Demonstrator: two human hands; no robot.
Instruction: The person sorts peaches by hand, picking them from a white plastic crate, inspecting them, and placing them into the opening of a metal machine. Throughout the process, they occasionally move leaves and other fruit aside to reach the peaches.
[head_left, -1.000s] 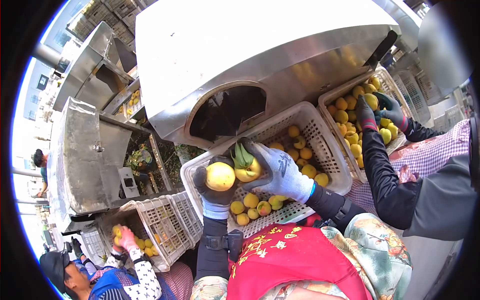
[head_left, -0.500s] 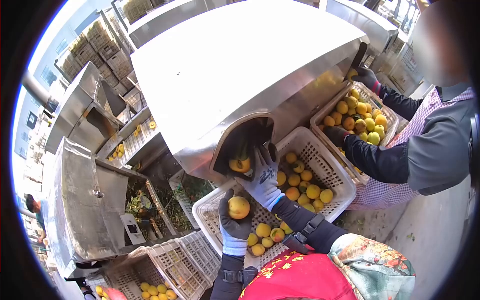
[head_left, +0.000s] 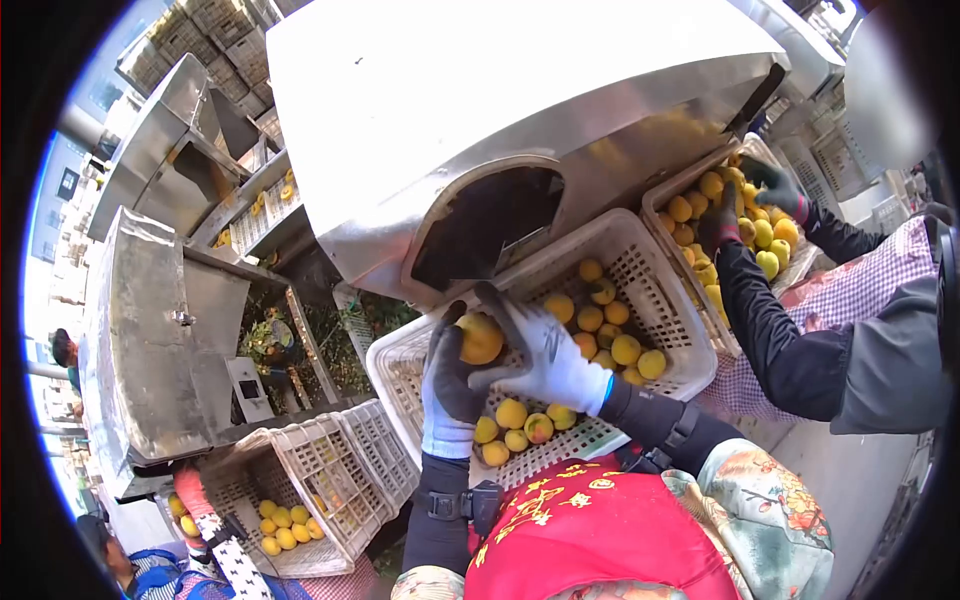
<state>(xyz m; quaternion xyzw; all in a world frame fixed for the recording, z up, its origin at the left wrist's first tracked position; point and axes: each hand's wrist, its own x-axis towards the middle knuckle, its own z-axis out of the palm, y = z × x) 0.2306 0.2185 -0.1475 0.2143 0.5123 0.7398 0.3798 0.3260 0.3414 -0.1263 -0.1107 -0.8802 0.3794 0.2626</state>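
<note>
A yellow peach (head_left: 482, 339) sits in my left hand (head_left: 450, 385), its gloved fingers curled around the left side of the fruit. My right hand (head_left: 550, 355), also gloved, is just to the right of that peach, thumb and fingers apart, fingertips close over the fruit. Both hands are above a white plastic crate (head_left: 640, 250) with several yellow peaches (head_left: 538, 428) lying in it. Behind my hands is the dark opening (head_left: 490, 225) of a metal machine.
To the right, a co-worker's gloved hands (head_left: 722, 218) are over another crate (head_left: 735, 335) full of peaches. At lower left, a person's sleeved arm (head_left: 225, 545) reaches beside a tilted crate (head_left: 335, 480) holding peaches. The machine's metal housing (head_left: 350, 220) stands in front.
My right hand has come out of the machine opening, down to the peach in my left hand. The co-worker's far hand has moved down over their crate. An arm has appeared at lower left.
</note>
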